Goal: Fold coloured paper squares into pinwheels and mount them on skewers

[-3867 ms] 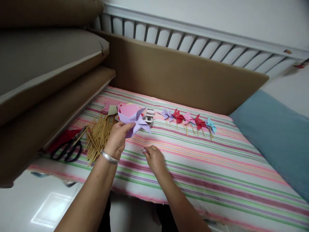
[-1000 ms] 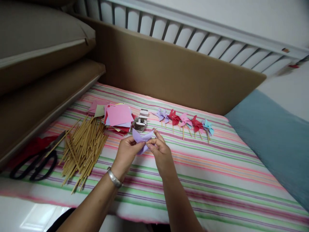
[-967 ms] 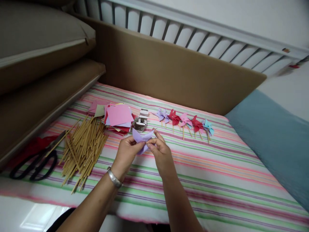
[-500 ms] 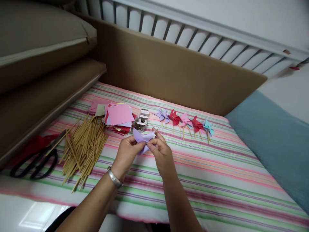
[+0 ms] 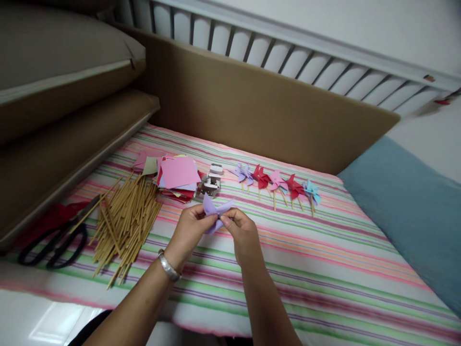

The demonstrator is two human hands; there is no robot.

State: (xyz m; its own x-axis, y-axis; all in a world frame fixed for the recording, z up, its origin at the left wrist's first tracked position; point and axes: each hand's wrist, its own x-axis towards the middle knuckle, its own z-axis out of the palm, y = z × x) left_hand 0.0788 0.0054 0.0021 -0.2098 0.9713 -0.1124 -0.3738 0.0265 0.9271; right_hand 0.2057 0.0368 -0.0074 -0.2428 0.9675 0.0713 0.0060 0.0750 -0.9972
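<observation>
A folded lilac paper pinwheel (image 5: pixel 213 210) is held above the striped cloth (image 5: pixel 324 269) between both hands. My left hand (image 5: pixel 189 229), with a silver bangle on its wrist, pinches the pinwheel's left side. My right hand (image 5: pixel 242 234) pinches it at the middle from the right. Just beyond them lies a small metal stapler (image 5: pixel 212 182), and left of that a stack of coloured paper squares (image 5: pixel 176 174).
A heap of bamboo sticks (image 5: pixel 124 222) and black scissors (image 5: pixel 54 242) lie at the left. A row of several finished pinwheels (image 5: pixel 277 182) on sticks lies behind the hands. Brown cushions (image 5: pixel 65 105) rise at the left and back, a blue cushion (image 5: pixel 414 211) at the right.
Earlier my left hand alone held up the lilac pinwheel while my right hand picked something small off the cloth. Now both hands pinch the pinwheel, lower and nearer, its blades drawn closer together.
</observation>
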